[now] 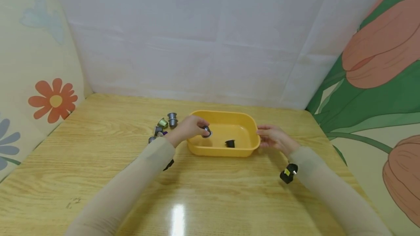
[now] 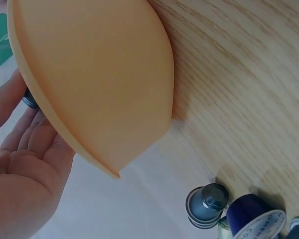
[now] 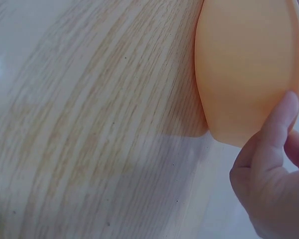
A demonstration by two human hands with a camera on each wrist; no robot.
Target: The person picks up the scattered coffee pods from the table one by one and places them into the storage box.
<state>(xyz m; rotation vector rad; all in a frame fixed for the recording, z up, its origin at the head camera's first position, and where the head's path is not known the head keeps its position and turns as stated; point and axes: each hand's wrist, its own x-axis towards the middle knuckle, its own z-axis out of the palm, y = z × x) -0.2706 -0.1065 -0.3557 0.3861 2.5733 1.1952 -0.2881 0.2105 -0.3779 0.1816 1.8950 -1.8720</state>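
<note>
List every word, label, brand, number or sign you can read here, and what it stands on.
No text is readable.
Dark-blue cup-shaped capsule: lettering on its white lid, too blurred to read.
Black box-shaped device at the right wrist: yellow label, any print too small to read.
Light-brown wood-grain tabletop: dark marks, too indistinct to read.

There are 2 hands (image 1: 191, 129), 1 yellow tub (image 1: 223, 152), 1 held capsule (image 1: 206, 132), 1 black capsule (image 1: 230, 144) inside the tub, and at least 6 loose capsules (image 1: 162, 123), partly hidden, on 1 table (image 1: 210, 188).
</note>
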